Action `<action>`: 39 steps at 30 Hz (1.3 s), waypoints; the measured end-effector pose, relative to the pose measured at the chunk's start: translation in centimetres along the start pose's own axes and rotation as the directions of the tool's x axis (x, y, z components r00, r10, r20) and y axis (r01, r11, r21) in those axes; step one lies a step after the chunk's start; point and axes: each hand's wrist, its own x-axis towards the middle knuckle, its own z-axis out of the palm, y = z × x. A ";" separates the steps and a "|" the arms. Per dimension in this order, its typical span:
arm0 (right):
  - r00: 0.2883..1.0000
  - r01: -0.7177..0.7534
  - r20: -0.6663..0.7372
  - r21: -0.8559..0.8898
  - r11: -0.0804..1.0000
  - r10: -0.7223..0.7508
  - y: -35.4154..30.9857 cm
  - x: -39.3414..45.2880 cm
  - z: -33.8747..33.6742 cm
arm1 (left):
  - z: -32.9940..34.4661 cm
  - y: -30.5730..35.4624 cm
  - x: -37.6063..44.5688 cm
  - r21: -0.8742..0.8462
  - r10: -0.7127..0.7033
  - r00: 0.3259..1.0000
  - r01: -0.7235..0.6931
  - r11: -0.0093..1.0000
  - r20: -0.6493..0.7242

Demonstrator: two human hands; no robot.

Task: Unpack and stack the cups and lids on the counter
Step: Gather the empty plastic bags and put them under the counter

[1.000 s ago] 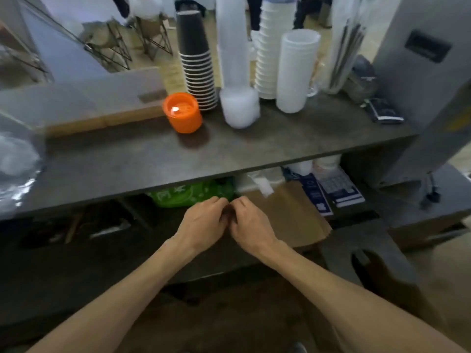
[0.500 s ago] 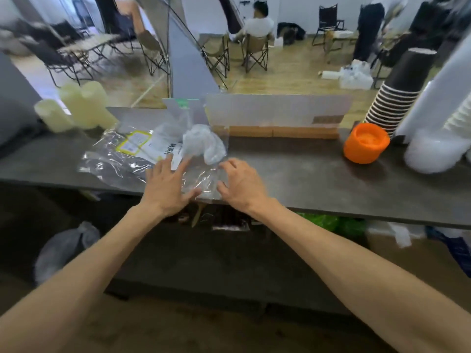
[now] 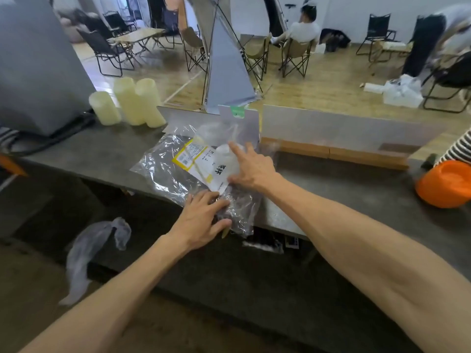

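Note:
A crumpled clear plastic bag with a yellow-and-white label lies on the grey counter. My left hand presses flat on the bag's near end at the counter's front edge, fingers spread. My right hand rests on the bag's far part with straight fingers, beside the label. What the bag holds is not plain to see. At the far right edge show a striped stack of dark cups and an orange lid-like piece.
Three pale yellow wrapped stacks stand at the counter's back left beside a grey machine. A low white panel on a wooden base runs along the back edge. An empty clear wrapper hangs below the counter. Chairs and people fill the room behind.
My view swung left from the cup stacks to the bag. Both hands came up from under the counter onto the bag; the right hand has reached farther over it.

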 end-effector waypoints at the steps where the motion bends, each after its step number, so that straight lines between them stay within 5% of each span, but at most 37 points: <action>1: 0.999 0.017 0.028 0.003 1.000 -0.017 -0.1 0.1 0.5 | 0.1 0.0 -0.3 -0.015 0.015 1.000 -0.015 1.000 -0.019; 7: 0.994 0.109 0.019 -0.070 0.992 -0.108 0.9 -2.0 4.2 | -2.5 -0.5 -0.7 -0.174 -0.048 0.985 0.019 0.984 -0.168; 10: 0.982 0.181 -0.047 -0.044 0.983 -0.183 1.6 -4.2 4.9 | -4.7 -2.4 1.6 -0.016 -0.136 0.917 0.141 0.990 -0.374; 12: 0.968 0.238 -0.074 -0.037 0.971 -0.240 2.2 -5.6 4.9 | -6.1 -3.4 3.8 0.059 -0.290 0.909 0.321 0.945 -0.298; 15: 0.950 0.301 -0.078 -0.014 0.954 -0.301 3.6 -7.9 5.0 | -7.5 -3.8 5.9 -0.215 -0.522 0.852 0.501 0.838 -0.049; 18: 0.943 0.324 -0.088 0.004 0.946 -0.322 4.9 -9.7 4.9 | -6.7 -2.9 6.0 -0.312 -0.392 0.919 0.384 0.869 0.039; 21: 0.935 0.339 -0.113 -0.001 0.941 -0.337 5.6 -11.0 5.0 | -5.1 -1.8 4.9 -0.137 -0.211 0.964 0.233 0.963 0.162; 32: 0.951 0.302 -0.086 0.035 0.953 -0.298 4.3 -13.1 4.6 | -4.3 1.1 0.8 0.257 0.080 0.942 -0.170 0.951 0.325; 39: 0.955 0.262 -0.121 -0.092 0.961 -0.271 3.3 -14.3 5.0 | -2.7 3.5 -0.1 0.372 0.215 0.975 -0.218 0.902 0.050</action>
